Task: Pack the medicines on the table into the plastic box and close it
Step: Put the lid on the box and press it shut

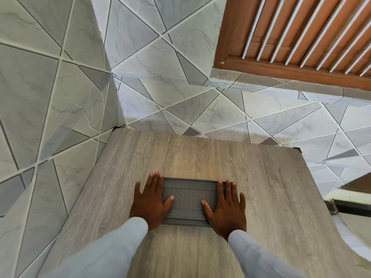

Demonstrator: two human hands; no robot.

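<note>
Plastic box (pixel 188 199): grey, flat, rectangular, lid on, seen from above. Lid surface shows a dotted texture in the middle with ridged bands along its far and near edges. It lies on the wooden table (pixel 200 153), toward the near half, roughly centred between the table's left and right edges.

Left hand (pixel 151 199): flat, fingers straight and close together, pointing away from the body. Palm and fingers lie over the left end of the box; thumb spread inward, tip resting on the dotted lid. Nothing gripped; the hand rests on the lid and box edge.

Right hand (pixel 225 203): mirror of the left. Fingers straight and together, lying over the right end of the box; thumb angled inward, tip on the lid. Nothing pinched or curled round.

The box sits between the two hands, its middle section visible between the thumbs, which are apart.

Both forearms, in pale sleeves (pixel 112 251), come in from the bottom edge and converge slightly toward the box.

No medicines visible on the table. Tiled wall (pixel 60 87) with diagonal grey pattern behind and to the left; brown slatted wooden frame (pixel 301 37) upper right.
</note>
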